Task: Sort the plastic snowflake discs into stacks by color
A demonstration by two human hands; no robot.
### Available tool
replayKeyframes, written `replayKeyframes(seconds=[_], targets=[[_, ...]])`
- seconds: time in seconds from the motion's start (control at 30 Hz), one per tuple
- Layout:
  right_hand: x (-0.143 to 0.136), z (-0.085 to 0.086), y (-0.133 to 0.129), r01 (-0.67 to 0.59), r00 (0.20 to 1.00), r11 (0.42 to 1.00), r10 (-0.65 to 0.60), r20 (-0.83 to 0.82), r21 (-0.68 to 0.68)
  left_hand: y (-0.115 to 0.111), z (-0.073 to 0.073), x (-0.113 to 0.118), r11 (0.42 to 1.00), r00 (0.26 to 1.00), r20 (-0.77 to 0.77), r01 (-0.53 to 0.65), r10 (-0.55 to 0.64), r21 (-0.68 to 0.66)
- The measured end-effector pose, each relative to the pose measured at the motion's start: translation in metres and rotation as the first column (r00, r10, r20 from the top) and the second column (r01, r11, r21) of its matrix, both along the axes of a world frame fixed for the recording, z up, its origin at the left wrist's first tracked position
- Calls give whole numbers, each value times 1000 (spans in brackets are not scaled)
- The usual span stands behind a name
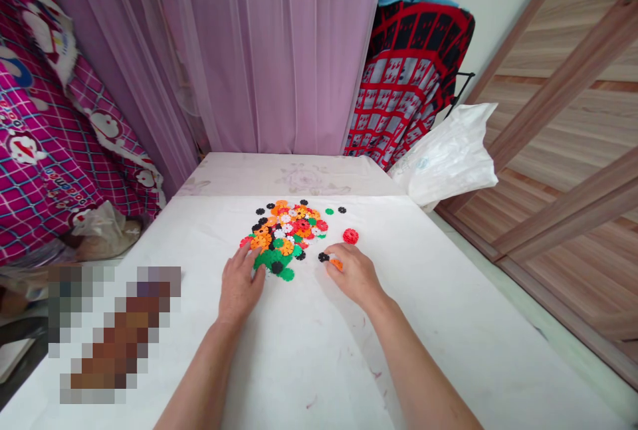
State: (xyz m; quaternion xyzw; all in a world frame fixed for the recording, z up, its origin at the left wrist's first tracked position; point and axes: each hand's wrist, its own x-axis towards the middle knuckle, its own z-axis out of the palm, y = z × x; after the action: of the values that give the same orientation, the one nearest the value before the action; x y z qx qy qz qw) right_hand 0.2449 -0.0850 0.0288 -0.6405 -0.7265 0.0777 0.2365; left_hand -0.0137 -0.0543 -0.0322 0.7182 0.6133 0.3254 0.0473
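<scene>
Left hand (pixel 240 284) lay flat, open, on pile of snowflake discs (pixel 284 237); right hand (pixel 351 274) pinched an orange disc (pixel 337 263) beside it on the bench (pixel 448 323).

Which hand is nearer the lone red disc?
Right. The right hand lies just below the red disc, fingertips close to it. The left hand sits across the pile, farther off.

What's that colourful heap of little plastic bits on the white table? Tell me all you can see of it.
The heap is a loose pile of small flat discs with notched, flower-like rims, plastic by the look, in orange, green, red, black and white. It lies mid-table on the white table, with a few black, green and red strays around it. The left hand rests at its near green edge.
</scene>
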Motion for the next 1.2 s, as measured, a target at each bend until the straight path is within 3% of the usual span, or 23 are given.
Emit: replayKeyframes(seconds=[0.13,0.27,0.37,0.5,0.67,0.8,1.07,1.2], targets=[[-41,11,31,-216,973,975,210,90,57,1,-3,0,1000,1000,4,-4,4,18],[-78,2,50,-291,936,957,282,209,15,1,0,0,1000,1000,9,16,-16,26],[-88,-12,44,-362,906,932,350,239,9,-1,3,2,1000,1000,-24,6,-7,-9],[-80,-22,23,-417,892,907,395,219,62,-6,6,8,998,995,-100,9,-16,-69],[-54,-20,11,-357,915,932,337,222,59,-12,13,14,987,983,-158,68,-92,-148],[-43,-11,24,-231,951,972,216,221,44,-16,16,19,977,974,-187,88,-125,-197],[-67,7,62,-189,940,979,203,274,-75,-30,11,31,942,906,-279,270,-318,-197],[-76,9,70,-185,910,965,240,339,-188,-30,12,28,955,923,-300,168,-240,-246]])
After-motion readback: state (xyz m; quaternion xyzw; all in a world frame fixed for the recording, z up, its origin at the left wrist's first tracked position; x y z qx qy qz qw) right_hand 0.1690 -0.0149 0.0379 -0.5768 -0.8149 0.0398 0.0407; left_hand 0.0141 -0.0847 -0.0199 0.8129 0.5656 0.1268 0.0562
